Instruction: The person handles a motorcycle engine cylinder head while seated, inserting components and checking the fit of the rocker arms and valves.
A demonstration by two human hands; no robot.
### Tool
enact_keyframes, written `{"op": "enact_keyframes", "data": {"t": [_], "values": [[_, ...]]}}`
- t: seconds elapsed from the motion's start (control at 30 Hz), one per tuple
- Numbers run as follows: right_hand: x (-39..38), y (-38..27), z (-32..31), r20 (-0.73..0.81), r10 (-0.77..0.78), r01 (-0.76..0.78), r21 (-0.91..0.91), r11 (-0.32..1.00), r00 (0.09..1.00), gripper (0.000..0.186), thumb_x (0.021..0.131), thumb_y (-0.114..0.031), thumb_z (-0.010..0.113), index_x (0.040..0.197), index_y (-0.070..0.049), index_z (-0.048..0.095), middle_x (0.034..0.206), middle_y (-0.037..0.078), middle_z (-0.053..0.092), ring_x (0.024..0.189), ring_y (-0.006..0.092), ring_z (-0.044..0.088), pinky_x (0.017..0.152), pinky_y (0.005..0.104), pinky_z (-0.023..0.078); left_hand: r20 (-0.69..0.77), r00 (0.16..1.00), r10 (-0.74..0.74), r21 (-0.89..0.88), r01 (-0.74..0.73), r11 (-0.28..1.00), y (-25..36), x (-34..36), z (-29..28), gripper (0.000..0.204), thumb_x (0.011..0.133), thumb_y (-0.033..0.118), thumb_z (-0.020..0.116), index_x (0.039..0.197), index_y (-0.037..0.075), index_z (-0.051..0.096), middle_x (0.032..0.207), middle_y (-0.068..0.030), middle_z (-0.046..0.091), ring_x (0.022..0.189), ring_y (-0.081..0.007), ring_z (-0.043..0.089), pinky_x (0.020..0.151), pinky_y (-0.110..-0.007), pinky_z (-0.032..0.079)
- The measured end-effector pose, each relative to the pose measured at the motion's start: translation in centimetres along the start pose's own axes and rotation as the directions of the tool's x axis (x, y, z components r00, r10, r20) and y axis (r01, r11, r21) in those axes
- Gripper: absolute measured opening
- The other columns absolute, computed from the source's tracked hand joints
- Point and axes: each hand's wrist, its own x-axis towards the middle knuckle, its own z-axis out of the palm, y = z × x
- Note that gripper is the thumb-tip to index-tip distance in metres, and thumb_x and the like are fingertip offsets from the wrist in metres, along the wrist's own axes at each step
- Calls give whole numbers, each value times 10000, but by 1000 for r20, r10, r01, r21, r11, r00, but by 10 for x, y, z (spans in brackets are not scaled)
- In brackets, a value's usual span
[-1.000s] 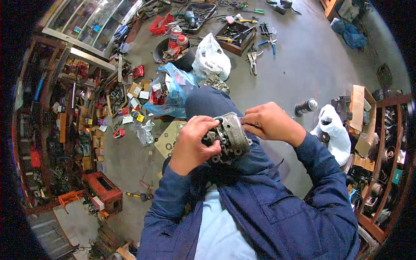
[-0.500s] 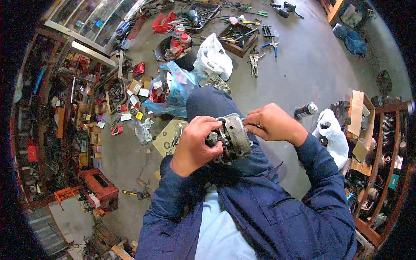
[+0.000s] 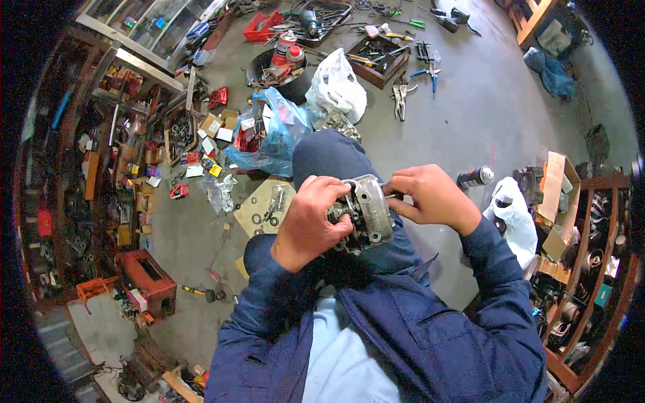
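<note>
A grey metal engine cylinder head [image 3: 371, 213] rests over my thigh, its ribbed side turned to the right. My left hand [image 3: 310, 221] is wrapped round its left part, thumb and fingers pressing near the dark rounded parts in its opening. At the upper right edge of the cylinder head, my right hand [image 3: 430, 196] has thumb and fingers pinched together against the metal. Whatever lies between those fingertips is too small or hidden to make out. Beyond my left wrist, a beige sheet [image 3: 250, 213] on the floor carries several rings and small parts.
Ahead lie a blue plastic bag [image 3: 282, 138], a white bag [image 3: 336, 87], a black tub with spray cans [image 3: 285, 54] and a wooden tool tray [image 3: 376, 60]. Pliers [image 3: 401, 101] lie beyond. A spray can [image 3: 476, 176] and white bag [image 3: 514, 218] stand right; cluttered shelves flank both sides.
The view has shifted slightly. Both hands stay at the cylinder head, the left still gripping it; the right hand's fingers remain pinched at its edge, with the wrist turned a little.
</note>
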Motion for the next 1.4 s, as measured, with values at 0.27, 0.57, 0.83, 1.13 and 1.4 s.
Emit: {"op": "enact_keyframes", "data": {"t": [0.27,0.57,0.83,1.13,1.4], "values": [[-7,1,3,-102,-16,12,-41,999,995,176,871,-218,754,980,-80,762,855,87,684,819,312,686,712,434,554,-44,999,-2,-7,2,1000,-2,-5,5,468,662,87,777,1120,0,735,1127,-172,714,1093,-372,658,999,-468,528],[-12,2,10,-135,-10,7,-18,1000,991,139,871,-185,764,944,-66,762,813,93,671,765,311,668,672,433,542,-95,992,-79,-324,45,945,-17,-11,20,437,666,58,743,1098,-6,718,1168,-200,702,1144,-359,683,1048,-422,529],[-6,4,8,-47,-4,7,60,998,999,137,908,-159,732,940,-27,744,778,156,672,692,371,653,634,463,520,-67,994,-88,-406,53,912,-26,-11,21,426,672,39,748,1091,-26,712,1170,-201,708,1111,-330,708,1021,-388,546],[16,0,-8,329,139,-219,222,950,934,204,958,-190,663,1035,-22,751,873,244,712,720,407,669,666,445,537,-87,989,-120,-432,71,899,-26,-11,26,428,685,39,752,1108,-22,725,1141,-183,710,1092,-311,711,1011,-376,546],[-14,81,8,-195,373,-31,853,521,907,793,971,-574,489,1532,-14,504,1492,172,598,1415,298,517,1177,422,343,-92,992,-87,-479,33,877,-42,-14,38,423,690,47,724,1109,0,687,1133,-168,673,1099,-310,676,1029,-380,513]]}}
